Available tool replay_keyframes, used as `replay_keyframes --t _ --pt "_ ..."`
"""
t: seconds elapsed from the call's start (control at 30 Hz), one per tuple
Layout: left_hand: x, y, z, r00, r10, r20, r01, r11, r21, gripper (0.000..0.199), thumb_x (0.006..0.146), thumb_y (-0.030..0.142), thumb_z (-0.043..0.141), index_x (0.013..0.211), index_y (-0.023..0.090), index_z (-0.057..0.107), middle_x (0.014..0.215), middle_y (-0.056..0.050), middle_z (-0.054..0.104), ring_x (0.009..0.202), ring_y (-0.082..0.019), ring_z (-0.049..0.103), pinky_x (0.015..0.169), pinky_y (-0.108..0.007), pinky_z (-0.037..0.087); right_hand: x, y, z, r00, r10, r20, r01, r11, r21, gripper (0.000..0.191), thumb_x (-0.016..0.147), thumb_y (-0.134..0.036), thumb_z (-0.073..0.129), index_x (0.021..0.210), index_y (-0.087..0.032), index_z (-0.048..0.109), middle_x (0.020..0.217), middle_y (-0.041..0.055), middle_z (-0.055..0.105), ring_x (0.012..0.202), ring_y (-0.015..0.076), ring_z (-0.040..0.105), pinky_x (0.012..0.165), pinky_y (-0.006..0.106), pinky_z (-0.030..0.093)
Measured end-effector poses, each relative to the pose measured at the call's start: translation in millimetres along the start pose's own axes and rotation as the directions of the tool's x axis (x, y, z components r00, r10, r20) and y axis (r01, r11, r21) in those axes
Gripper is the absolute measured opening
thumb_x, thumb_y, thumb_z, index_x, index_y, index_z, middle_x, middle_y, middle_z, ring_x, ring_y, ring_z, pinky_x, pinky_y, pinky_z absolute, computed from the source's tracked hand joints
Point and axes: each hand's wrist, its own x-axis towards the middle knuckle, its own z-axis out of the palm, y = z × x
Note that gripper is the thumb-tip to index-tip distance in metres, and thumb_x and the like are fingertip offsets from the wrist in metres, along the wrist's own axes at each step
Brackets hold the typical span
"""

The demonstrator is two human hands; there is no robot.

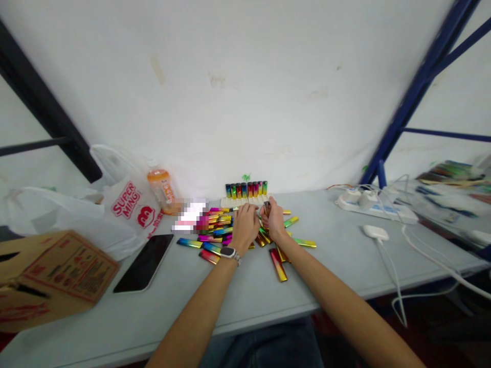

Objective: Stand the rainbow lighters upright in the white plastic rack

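My right hand [273, 220] is closed around a lighter [267, 206], its dark end showing above the fingers. Close beside it, my left hand [246, 225] has its fingers bent down over the pile; whatever is in its grip is hidden. Around and under both hands lie many shiny lighters [219, 232] in blue, gold, pink and green. A red and gold lighter [278, 266] rests apart, below my right wrist. Behind the hands, a row of lighters [244, 190] stands upright in a white holder [229, 202] against the wall.
On the left are a cardboard box [72, 271], a white plastic bag [126, 204], an orange drink bottle [161, 186] and a dark phone [146, 263]. A bright, pixelated patch lies by the pile. A power strip [383, 210] and white charger [376, 233] with cables lie right.
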Motion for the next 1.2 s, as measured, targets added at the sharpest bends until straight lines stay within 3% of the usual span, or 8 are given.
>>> replay_keyframes --t 0.2,0.33,0.5,0.63,0.77,0.9,1.03,1.2 --pt "-9 -3 -11.6 0.995 -0.003 -0.098 -0.034 0.928 -0.371 0.019 0.095 0.018 0.044 0.098 0.020 0.062 0.099 -0.007 0.067 0.099 -0.022 0.061 0.091 -0.038 0.048 -5 -2 2 1.000 -0.017 0.012 0.016 1.000 0.021 0.052 0.088 -0.061 0.038 0.055 -0.021 0.044 0.039 -0.0078 0.027 0.035 0.0079 0.022 0.038 0.023 0.018" --pt "-10 1 -15.0 0.984 -0.149 -0.096 0.069 0.823 -0.564 0.019 0.094 0.028 0.051 0.105 0.019 0.064 0.102 -0.008 0.070 0.091 -0.019 0.065 0.080 -0.033 0.053 -5 -5 2 0.999 -0.016 0.046 0.014 1.000 0.024 0.042 0.088 -0.057 0.041 0.067 -0.021 0.047 0.049 -0.0076 0.033 0.041 0.0086 0.026 0.041 0.022 0.021" --pt "9 3 -13.5 0.952 -0.304 -0.040 0.180 0.660 -0.729 0.027 0.088 0.038 0.062 0.101 0.016 0.068 0.095 -0.008 0.073 0.083 -0.018 0.068 0.076 -0.030 0.055 -2 3 0 0.948 -0.307 0.084 0.318 0.923 -0.215 0.034 0.089 -0.054 0.047 0.081 -0.022 0.051 0.073 -0.0016 0.052 0.070 0.0145 0.049 0.064 0.026 0.044" --pt "30 -7 -14.0 0.954 -0.283 0.103 0.254 0.576 -0.777 0.027 0.081 0.037 0.069 0.093 0.013 0.070 0.088 -0.009 0.074 0.079 -0.018 0.069 0.077 -0.032 0.056 -1 10 -3 0.892 -0.433 0.131 0.452 0.837 -0.307 0.027 0.095 -0.047 0.042 0.094 -0.022 0.052 0.093 0.0024 0.058 0.091 0.0175 0.054 0.088 0.032 0.045" --pt "59 -20 -22.3 0.963 -0.158 0.217 0.268 0.622 -0.736 0.024 0.077 0.034 0.072 0.088 0.013 0.070 0.082 -0.007 0.074 0.074 -0.018 0.069 0.070 -0.030 0.057 9 9 -14 0.888 -0.444 0.116 0.453 0.809 -0.375 0.022 0.090 -0.040 0.050 0.100 -0.022 0.050 0.099 0.0040 0.058 0.096 0.0190 0.054 0.092 0.035 0.044" --pt "98 -26 -25.5 0.990 -0.051 0.134 0.116 0.832 -0.543 0.015 0.076 0.024 0.072 0.087 0.015 0.072 0.084 -0.006 0.075 0.077 -0.017 0.069 0.079 -0.031 0.055 22 2 -37 0.884 -0.466 -0.028 0.393 0.775 -0.495 0.029 0.080 -0.037 0.058 0.105 -0.020 0.055 0.102 0.0060 0.059 0.100 0.0215 0.054 0.094 0.038 0.043" --pt "132 -25 -7.3 0.983 0.082 0.165 -0.020 0.938 -0.347 0.013 0.079 0.016 0.067 0.090 0.015 0.074 0.085 -0.007 0.075 0.078 -0.018 0.069 0.083 -0.031 0.054 29 -7 -59 0.878 -0.471 -0.086 0.365 0.775 -0.515 0.021 0.080 -0.036 0.054 0.090 -0.018 0.059 0.092 0.0062 0.064 0.088 0.0203 0.057 0.089 0.037 0.044" --pt "153 -25 24.2 0.955 0.166 0.245 -0.132 0.980 -0.147 0.018 0.080 0.014 0.064 0.092 0.016 0.076 0.091 -0.007 0.076 0.085 -0.019 0.068 0.091 -0.032 0.051 31 -10 -71 0.876 -0.477 -0.075 0.357 0.745 -0.563 0.018 0.080 -0.034 0.053 0.083 -0.019 0.062 0.086 0.0049 0.066 0.084 0.0195 0.058 0.086 0.035 0.044"
